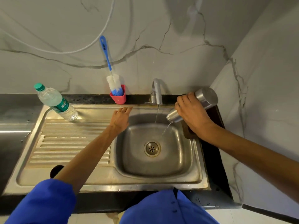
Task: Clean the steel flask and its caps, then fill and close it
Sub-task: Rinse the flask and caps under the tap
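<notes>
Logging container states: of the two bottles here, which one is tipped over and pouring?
The steel flask, gripped by the right hand, is tilted mouth-down over the sink, spilling water. The plastic water bottle stands capped on the drainboard.

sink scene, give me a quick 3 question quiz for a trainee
1. True or false: the tap is running.
2. Which hand holds the steel flask? A) left hand B) right hand C) neither
3. Fill in: the bottle brush stands in a ____ cup.

Key:
1. True; a thin stream falls into the sink.
2. B; the right hand tips it mouth-down, pouring water out. The left hand is open, holding nothing.
3. Red.
</notes>
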Motion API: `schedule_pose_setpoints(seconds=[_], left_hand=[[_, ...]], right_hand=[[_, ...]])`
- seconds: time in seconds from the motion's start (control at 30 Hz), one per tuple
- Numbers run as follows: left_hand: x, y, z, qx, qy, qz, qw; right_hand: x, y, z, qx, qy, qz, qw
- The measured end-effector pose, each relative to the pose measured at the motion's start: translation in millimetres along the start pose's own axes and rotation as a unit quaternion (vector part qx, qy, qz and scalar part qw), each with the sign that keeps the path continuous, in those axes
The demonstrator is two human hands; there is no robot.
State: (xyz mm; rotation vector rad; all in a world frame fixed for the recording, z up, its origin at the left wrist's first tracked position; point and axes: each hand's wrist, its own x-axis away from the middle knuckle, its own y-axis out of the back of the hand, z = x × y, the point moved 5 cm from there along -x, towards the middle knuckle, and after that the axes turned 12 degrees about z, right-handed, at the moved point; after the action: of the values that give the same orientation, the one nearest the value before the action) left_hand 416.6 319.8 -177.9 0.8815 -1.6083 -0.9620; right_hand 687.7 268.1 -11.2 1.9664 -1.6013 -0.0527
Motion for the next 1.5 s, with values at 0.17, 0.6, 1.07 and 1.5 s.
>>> schedule_pose_setpoints(seconds=[0.17,0.6,1.07,1.5], left_hand=[[27,-12,-4,0.074,0.023,0.069,0.995],[37,-64,-132,0.569,0.066,0.234,0.786],[16,-42,-99,0.350,0.031,0.001,0.936],[20,-62,-75,0.455,0.002,0.016,0.890]], right_hand=[[-8,7,-5,-0.131,0.021,0.075,0.988],[-14,-51,171,-0.872,0.105,0.297,0.374],[-68,-53,143,-0.971,-0.061,0.212,0.095],[-107,-45,161,-0.972,-0.006,0.196,0.127]])
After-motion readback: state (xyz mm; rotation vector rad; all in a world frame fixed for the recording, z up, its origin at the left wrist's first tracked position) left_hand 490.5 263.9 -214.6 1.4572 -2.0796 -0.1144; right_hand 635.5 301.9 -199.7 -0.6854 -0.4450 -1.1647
